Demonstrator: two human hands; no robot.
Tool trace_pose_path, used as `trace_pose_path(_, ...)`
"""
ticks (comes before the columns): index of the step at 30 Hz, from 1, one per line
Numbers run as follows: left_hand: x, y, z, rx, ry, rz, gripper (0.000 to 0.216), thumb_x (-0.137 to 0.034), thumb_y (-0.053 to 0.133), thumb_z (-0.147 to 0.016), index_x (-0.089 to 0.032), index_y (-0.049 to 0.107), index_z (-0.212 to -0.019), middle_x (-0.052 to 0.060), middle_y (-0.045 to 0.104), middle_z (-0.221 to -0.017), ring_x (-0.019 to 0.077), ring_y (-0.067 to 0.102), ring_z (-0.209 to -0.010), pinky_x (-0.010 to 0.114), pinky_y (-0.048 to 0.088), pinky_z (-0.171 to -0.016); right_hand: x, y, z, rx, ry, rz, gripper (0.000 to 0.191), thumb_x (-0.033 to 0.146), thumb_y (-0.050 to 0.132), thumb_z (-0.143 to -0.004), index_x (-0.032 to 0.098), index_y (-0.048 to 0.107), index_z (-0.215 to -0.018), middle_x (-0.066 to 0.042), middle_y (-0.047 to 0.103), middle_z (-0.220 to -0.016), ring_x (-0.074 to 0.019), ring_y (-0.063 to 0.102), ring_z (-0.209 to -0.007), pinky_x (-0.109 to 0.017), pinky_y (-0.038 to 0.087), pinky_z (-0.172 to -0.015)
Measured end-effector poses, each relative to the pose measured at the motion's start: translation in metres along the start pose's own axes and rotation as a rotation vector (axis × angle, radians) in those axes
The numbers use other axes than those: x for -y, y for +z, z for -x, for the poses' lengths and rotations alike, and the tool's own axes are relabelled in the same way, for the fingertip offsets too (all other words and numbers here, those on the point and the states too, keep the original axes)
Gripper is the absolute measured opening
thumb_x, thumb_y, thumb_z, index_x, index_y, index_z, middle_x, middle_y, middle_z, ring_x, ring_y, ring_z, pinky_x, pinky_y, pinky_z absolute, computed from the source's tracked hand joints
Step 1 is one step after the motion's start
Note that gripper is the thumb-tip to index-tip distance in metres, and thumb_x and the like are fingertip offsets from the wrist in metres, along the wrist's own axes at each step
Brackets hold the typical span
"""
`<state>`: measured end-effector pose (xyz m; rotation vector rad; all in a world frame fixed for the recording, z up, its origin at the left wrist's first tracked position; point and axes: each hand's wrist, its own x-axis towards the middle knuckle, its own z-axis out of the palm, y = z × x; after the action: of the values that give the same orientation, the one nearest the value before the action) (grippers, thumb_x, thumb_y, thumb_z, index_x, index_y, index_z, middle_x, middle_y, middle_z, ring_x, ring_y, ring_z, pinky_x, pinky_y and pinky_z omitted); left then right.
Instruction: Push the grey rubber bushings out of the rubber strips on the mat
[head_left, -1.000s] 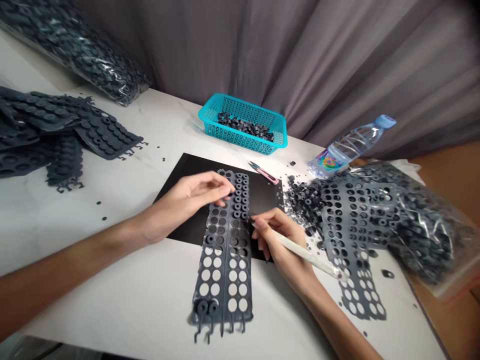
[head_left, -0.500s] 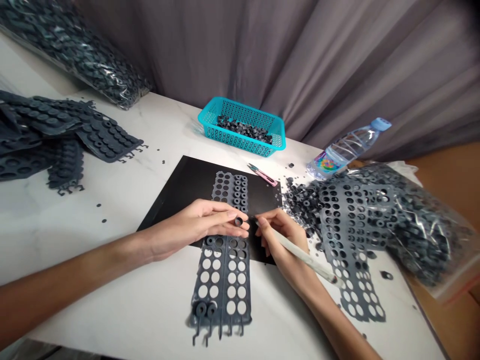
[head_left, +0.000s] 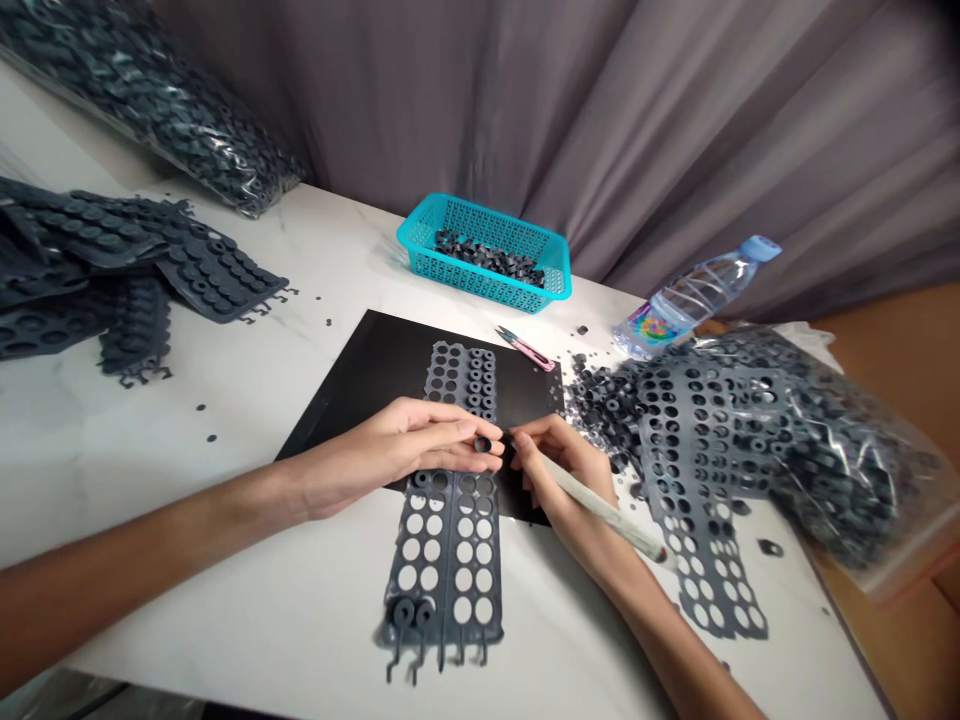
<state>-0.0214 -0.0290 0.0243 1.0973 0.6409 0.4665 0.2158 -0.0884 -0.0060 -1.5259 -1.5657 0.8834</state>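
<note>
A long grey rubber sheet [head_left: 448, 540] full of round holes lies across a black mat [head_left: 375, 375] and the white table. My left hand [head_left: 409, 455] rests over its middle and pinches a small dark rubber ring [head_left: 483, 443] at its fingertips. My right hand [head_left: 559, 465] sits just right of the ring, closed on a white pen-like stick [head_left: 609, 515] whose tip points at the ring. Several rings still sit in the sheet's far rows, and two more at its near left corner [head_left: 411, 612].
A teal basket [head_left: 487, 250] holding rings stands behind the mat. Pink snips [head_left: 526, 349] and a water bottle [head_left: 694, 297] lie to its right. Emptied holed sheets [head_left: 701, 470], loose rings and a clear bag of parts [head_left: 847, 450] fill the right. Unworked sheets [head_left: 112, 270] pile at left.
My left hand drew back from the sheet's far end to its middle and now pinches a ring. My right hand with the stick stayed beside it, barely shifting.
</note>
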Motion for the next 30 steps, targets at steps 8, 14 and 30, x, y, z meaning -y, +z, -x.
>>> trace_pose_path(8, 0.005, 0.004, 0.001, -0.029, -0.011, -0.021, 0.034, -0.046, 0.063, -0.101, -0.022, 0.074, -0.124, 0.009, 0.076, -0.125, 0.0268, 0.068, -0.126, 0.042, 0.047, -0.118, 0.005, -0.001, -0.001, 0.006, -0.01, 0.011, 0.026, 0.043, 0.058, -0.103, 0.021, 0.063, -0.09, 0.0, 0.065, -0.072, -0.0141, 0.057, -0.059, -0.024, 0.042, -0.053)
trace_pose_path(14, -0.03, -0.022, -0.065, -0.119, 0.184, -0.232, 0.033, -0.035, 0.061, -0.102, -0.014, 0.07, -0.125, 0.015, 0.072, -0.131, 0.0251, 0.07, -0.122, 0.043, 0.048, -0.116, 0.004, 0.0, 0.0, 0.026, -0.051, 0.033, 0.025, 0.041, 0.055, -0.103, 0.021, 0.063, -0.091, 0.0, 0.065, -0.074, -0.0141, 0.058, -0.061, -0.024, 0.041, -0.054)
trace_pose_path(30, -0.017, -0.002, -0.056, -0.222, 0.585, -1.325, 0.02, -0.029, 0.054, -0.105, -0.023, 0.06, -0.123, 0.005, 0.064, -0.123, 0.0236, 0.06, -0.117, 0.046, 0.046, -0.107, 0.001, -0.005, -0.001, 0.078, -0.01, -0.028, 0.023, 0.038, 0.052, -0.104, 0.02, 0.062, -0.093, 0.0, 0.064, -0.075, -0.0137, 0.057, -0.064, -0.023, 0.04, -0.055)
